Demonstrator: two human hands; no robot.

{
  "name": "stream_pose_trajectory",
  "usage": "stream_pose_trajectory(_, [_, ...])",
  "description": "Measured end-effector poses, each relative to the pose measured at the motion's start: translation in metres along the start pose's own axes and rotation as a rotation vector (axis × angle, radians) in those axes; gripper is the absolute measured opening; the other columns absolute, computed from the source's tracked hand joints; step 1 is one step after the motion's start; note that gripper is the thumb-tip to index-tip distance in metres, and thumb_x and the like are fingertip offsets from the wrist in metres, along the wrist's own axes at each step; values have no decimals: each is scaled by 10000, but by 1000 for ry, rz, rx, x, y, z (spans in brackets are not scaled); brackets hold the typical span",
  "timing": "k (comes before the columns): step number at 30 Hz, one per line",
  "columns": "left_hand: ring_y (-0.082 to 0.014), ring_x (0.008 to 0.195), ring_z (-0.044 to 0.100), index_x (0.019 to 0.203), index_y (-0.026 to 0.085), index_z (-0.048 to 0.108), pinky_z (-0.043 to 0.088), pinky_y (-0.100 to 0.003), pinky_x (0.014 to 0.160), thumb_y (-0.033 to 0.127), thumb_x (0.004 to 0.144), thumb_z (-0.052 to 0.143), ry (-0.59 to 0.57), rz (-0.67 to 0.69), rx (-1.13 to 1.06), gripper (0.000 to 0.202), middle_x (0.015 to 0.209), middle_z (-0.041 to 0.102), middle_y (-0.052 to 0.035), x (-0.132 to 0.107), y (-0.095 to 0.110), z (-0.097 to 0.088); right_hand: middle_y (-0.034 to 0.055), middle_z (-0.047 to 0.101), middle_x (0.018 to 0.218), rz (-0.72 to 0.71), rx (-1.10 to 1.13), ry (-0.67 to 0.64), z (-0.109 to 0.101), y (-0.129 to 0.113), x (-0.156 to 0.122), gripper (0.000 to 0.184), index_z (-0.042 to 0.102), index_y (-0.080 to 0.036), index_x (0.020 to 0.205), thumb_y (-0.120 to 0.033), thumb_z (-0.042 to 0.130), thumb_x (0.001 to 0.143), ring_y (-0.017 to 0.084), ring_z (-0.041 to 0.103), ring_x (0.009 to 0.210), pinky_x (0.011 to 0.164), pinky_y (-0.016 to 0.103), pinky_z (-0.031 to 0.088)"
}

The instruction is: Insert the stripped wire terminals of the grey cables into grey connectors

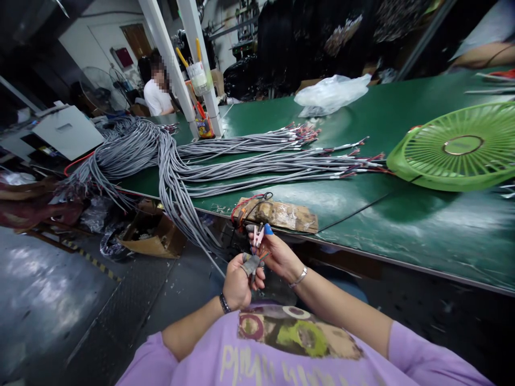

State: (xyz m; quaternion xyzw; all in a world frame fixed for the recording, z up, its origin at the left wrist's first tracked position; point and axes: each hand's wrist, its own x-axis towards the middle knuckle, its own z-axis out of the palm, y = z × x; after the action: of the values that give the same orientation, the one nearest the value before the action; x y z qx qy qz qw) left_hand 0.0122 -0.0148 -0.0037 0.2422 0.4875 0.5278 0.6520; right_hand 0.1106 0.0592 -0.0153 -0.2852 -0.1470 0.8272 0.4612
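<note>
Head view, lower centre: left hand curled closed on coloured wires, right hand pinched a pink clip, and steady, separated wires seemed advisable.

Nothing reads for certain. Cream lettering on your lilac shirt, nearer you than your hands, is upside down; fan badge to their right, too blurred.

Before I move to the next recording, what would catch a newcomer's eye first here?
Probably the bright green fan at the picture's right, over the green table. Next come the grey cables, spread across the tabletop and spilling off its near edge. At lower centre, the right hand holds a pink clip.
</note>
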Motion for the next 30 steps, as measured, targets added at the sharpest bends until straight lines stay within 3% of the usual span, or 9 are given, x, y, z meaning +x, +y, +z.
stream_pose_trajectory(5, [-72,310,480,676,169,495,245,-157,311,356,656,663,12,22,0,252,478,599,20,-8,2,-2,26,663,770,24,5,-88,-6,-1,-5,344,626,-192,811,-531,587,771,115,558,620,576,239,449])
stream_pose_trajectory(8, [-68,311,478,677,165,503,246,-154,312,360,667,667,31,60,3,255,481,602,19,-11,4,-1,21,648,751,5,-36,-112,-8,-2,-7,272,629,-183,836,-442,642,754,114,541,614,575,246,435])
stream_pose_trajectory(11, [-62,326,484,691,159,518,254,-149,321,359,678,666,58,110,-18,248,493,606,20,-12,5,0,0,612,689,-54,-103,-107,-8,-1,-8,226,630,-172,815,-382,669,739,108,515,591,566,244,417])
stream_pose_trajectory(17, [-61,352,504,736,151,550,258,-141,326,366,704,656,85,154,-20,242,507,608,20,-7,5,-1,-21,555,592,-309,-370,18,-9,2,-8,309,604,-170,677,-468,642,747,96,458,546,550,233,375])
stream_pose_trajectory(24, [-63,352,505,714,157,527,255,-140,325,346,689,659,89,159,3,232,510,611,18,-3,2,-1,18,655,742,-23,-68,-53,-5,1,0,308,657,-180,807,-460,707,688,119,542,611,590,253,442])
stream_pose_trajectory(30, [-59,346,497,711,155,527,249,-142,324,351,688,653,95,146,53,234,509,602,19,0,0,-4,2,660,701,-42,-9,-15,-3,3,5,250,644,-188,751,-430,697,716,109,559,607,580,230,461])
